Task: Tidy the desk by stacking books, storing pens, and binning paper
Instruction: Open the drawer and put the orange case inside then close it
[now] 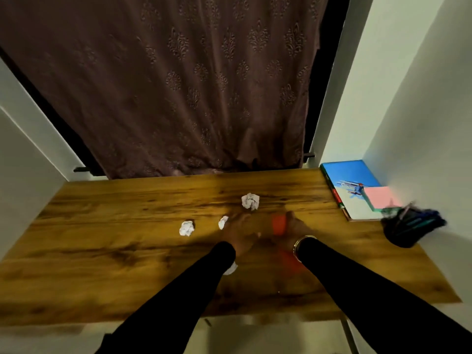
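Note:
The whole view is motion-blurred. My left hand lies over the middle of the wooden desk with fingers stretched out, its edge next to a small crumpled paper ball. Other paper balls lie further back, to the left, and half hidden under my left sleeve. My right hand, with a bangle on its wrist, grips a blurred red object that I cannot identify. A black pen holder with pens stands at the right.
A stack of books with a blue cover and a pink notepad on top lies in the desk's back right corner by the white wall. A brown curtain hangs behind the desk. The desk's front edge is near my arms.

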A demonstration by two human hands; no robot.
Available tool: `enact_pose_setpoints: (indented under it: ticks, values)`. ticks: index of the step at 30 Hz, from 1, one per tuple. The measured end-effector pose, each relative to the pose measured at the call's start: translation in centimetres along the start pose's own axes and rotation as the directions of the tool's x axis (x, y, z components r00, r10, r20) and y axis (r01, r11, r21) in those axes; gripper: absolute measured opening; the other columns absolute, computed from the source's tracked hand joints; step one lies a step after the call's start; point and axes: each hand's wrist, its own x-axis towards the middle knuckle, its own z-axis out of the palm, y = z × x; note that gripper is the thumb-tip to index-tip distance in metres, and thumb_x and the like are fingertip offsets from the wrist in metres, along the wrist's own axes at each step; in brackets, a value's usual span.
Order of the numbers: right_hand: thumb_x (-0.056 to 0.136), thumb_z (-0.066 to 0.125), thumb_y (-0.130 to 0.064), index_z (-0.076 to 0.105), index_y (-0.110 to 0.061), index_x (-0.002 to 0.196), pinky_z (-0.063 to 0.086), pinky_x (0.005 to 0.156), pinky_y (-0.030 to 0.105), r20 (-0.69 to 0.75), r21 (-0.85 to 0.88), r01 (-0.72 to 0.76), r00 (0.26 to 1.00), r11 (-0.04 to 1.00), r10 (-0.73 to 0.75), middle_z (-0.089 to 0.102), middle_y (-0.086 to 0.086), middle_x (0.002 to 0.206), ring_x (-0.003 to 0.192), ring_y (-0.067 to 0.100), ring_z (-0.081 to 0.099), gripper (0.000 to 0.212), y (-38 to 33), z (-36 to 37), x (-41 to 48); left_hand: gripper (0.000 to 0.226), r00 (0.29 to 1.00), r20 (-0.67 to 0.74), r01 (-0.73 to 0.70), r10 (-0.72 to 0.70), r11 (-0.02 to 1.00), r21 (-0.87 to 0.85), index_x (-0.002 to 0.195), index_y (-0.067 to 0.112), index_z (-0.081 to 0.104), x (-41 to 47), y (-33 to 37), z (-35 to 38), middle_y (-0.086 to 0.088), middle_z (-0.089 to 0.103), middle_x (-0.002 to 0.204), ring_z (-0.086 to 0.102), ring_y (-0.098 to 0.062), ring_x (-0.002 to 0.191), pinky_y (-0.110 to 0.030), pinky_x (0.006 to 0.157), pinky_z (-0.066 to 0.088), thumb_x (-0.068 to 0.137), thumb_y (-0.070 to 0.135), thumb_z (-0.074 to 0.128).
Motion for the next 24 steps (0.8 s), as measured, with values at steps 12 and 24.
enact_pose_setpoints:
  ticks: [12,24]
  values:
    - [0.056,0.077,-0.048,0.036,-0.018,0.120,0.055,0.082,0.036,-0.130,0.035,-0.044,0.990,0.998,0.048,0.066,0.014,0.109,0.101,0.034,0.065,0.082,3.3,3.3,-13.8,0.038,0.708,0.084,0.283,-0.702,0.173,-0.943,0.075,0.009,0.059,-18.1,-1.3,10.7,-0.010,0.057,0.067,0.047,-0.018,0.052,-0.025,0.050,0.039,0.094,0.041,0.061]
    - [0.050,0.071,-0.056,0.038,-0.021,0.118,0.053,0.077,0.034,-0.095,0.024,0.059,0.994,0.998,-0.057,0.063,0.009,0.108,0.098,0.033,0.064,0.083,7.2,6.1,-13.7,0.086,0.486,0.498,0.308,-0.718,-0.392,-0.867,0.109,0.023,0.059,-17.0,-6.1,18.0,-0.007,0.064,0.101,0.061,-0.030,0.096,-0.050,0.097,0.043,0.066,0.093,0.034]
